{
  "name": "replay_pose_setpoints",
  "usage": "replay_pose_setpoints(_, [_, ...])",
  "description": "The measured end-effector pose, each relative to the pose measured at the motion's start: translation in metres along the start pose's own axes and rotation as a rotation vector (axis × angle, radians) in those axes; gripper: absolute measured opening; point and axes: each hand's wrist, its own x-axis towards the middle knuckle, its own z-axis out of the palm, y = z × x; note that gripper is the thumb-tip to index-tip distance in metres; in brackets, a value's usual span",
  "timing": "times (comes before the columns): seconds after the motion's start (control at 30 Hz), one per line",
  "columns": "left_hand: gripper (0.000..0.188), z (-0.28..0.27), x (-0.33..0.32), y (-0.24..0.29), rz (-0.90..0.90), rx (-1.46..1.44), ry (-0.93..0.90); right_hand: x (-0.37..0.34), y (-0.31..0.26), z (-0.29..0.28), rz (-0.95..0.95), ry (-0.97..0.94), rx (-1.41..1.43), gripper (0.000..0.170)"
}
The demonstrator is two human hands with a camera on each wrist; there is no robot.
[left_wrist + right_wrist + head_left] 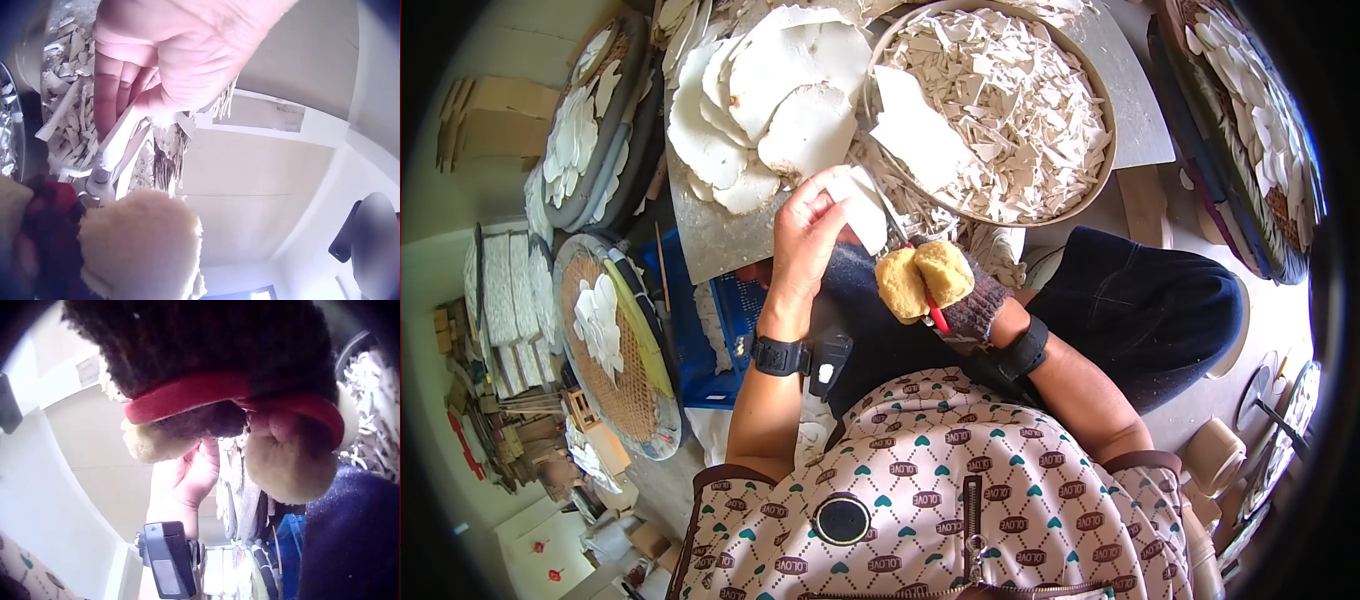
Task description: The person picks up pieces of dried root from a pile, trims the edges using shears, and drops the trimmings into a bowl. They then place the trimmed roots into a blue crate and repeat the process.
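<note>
My left hand (805,245) pinches a flat white piece (863,212) between thumb and fingers, above the edge of the metal table. In a knitted glove, my right hand (982,306) grips scissors with red handles (187,397) padded in yellow foam (943,272). The scissors' pivot (100,177) shows in the left wrist view, just below the left fingertips. Their blades lie along the white piece. Most of the right fingers are hidden by foam and glove.
Large, thin white discs (800,130) are piled on the metal table (700,238). Beside them stands a round basin (1111,140) heaped with white scraps. A blue crate (700,375) sits low at left. Round woven trays (640,405) with white pieces lean along both sides.
</note>
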Motion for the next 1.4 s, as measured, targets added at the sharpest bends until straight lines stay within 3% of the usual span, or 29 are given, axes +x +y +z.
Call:
replay_pose_setpoints(0.23, [0.034, -0.013, -0.013, 0.009, -0.073, 0.038, -0.018, -0.006, -0.007, 0.002, -0.031, 0.010, -0.161, 0.033])
replay_pose_setpoints(0.3, [0.034, -0.028, -0.034, 0.016, -0.107, 0.108, 0.043, -0.006, -0.014, 0.000, -0.119, -0.092, -0.346, 0.035])
replay_pose_setpoints(0.33, [0.032, -0.052, -0.045, 0.010, -0.100, 0.153, 0.087, -0.005, -0.042, 0.000, 0.105, -0.193, -0.367, 0.032])
replay_pose_setpoints(0.43, [0.031, -0.138, -0.081, 0.020, -0.145, 0.397, 0.391, -0.005, -0.027, -0.005, -0.012, -0.082, -0.300, 0.038])
replay_pose_setpoints(0.47, [0.035, -0.195, -0.090, 0.000, 0.001, 0.649, 0.472, -0.006, -0.032, -0.006, -0.084, -0.075, -0.214, 0.039])
replay_pose_setpoints(0.5, [0.039, -0.228, -0.099, -0.007, 0.025, 0.810, 0.586, -0.004, -0.033, -0.006, -0.022, -0.149, -0.119, 0.040])
replay_pose_setpoints(0.57, [0.041, -0.197, -0.082, 0.021, 0.197, 1.110, 0.635, -0.006, -0.064, -0.006, -0.038, -0.268, -0.021, 0.034])
replay_pose_setpoints(0.63, [0.036, -0.129, -0.046, 0.042, 0.201, 0.654, 0.448, -0.008, -0.060, -0.005, -0.081, -0.297, -0.018, 0.032])
replay_pose_setpoints(0.7, [0.026, -0.060, -0.009, 0.058, 0.143, 0.529, 0.264, -0.009, -0.061, -0.003, -0.062, -0.292, 0.004, 0.032])
replay_pose_setpoints(0.77, [0.025, -0.017, 0.032, 0.045, 0.292, 0.522, 0.112, -0.014, -0.058, -0.001, -0.100, -0.235, 0.001, 0.031])
replay_pose_setpoints(0.83, [0.029, 0.014, 0.063, 0.036, 0.344, 0.907, 0.020, -0.015, -0.079, -0.006, -0.067, -0.287, -0.077, 0.031])
replay_pose_setpoints(0.9, [0.039, 0.049, 0.065, 0.042, 0.434, 1.271, 0.095, -0.015, -0.086, -0.004, -0.082, -0.286, 0.036, 0.031])
replay_pose_setpoints(0.93, [0.037, 0.053, 0.067, 0.039, 0.386, 1.365, 0.092, -0.015, -0.081, -0.004, -0.081, -0.284, 0.043, 0.032])
replay_pose_setpoints(1.03, [0.033, 0.047, 0.076, 0.031, 0.257, 1.166, 0.119, -0.019, -0.076, -0.005, -0.043, -0.276, 0.068, 0.032])
replay_pose_setpoints(1.07, [0.032, 0.035, 0.085, 0.017, 0.292, 0.926, 0.131, -0.019, -0.077, -0.004, -0.035, -0.279, 0.081, 0.032])
replay_pose_setpoints(1.1, [0.015, 0.015, 0.100, -0.007, 0.282, 0.744, 0.057, -0.018, -0.077, -0.004, -0.027, -0.287, 0.093, 0.031])
replay_pose_setpoints(1.17, [0.015, 0.013, 0.068, 0.018, 0.242, 0.258, 0.032, -0.021, -0.076, -0.001, 0.000, -0.260, 0.094, 0.031])
replay_pose_setpoints(1.2, [0.020, 0.009, 0.045, 0.036, 0.099, 0.093, 0.054, -0.019, -0.076, -0.001, 0.013, -0.256, 0.094, 0.030])
replay_pose_setpoints(1.23, [0.023, 0.001, 0.028, 0.042, 0.139, -0.017, 0.073, -0.016, -0.078, -0.005, -0.110, -0.279, -0.132, 0.028])
replay_pose_setpoints(1.27, [0.023, -0.013, 0.012, 0.041, 0.103, -0.086, 0.107, -0.018, -0.074, -0.003, 0.200, -0.232, 0.268, 0.026])
replay_pose_setpoints(1.37, [0.027, -0.067, -0.049, 0.019, 0.078, -0.193, 0.316, -0.016, -0.089, 0.004, 0.452, -0.161, 0.605, 0.021])
replay_pose_setpoints(1.4, [0.029, -0.081, -0.077, 0.014, 0.006, -0.178, 0.439, -0.018, -0.089, 0.006, 0.408, -0.141, 0.583, 0.022])
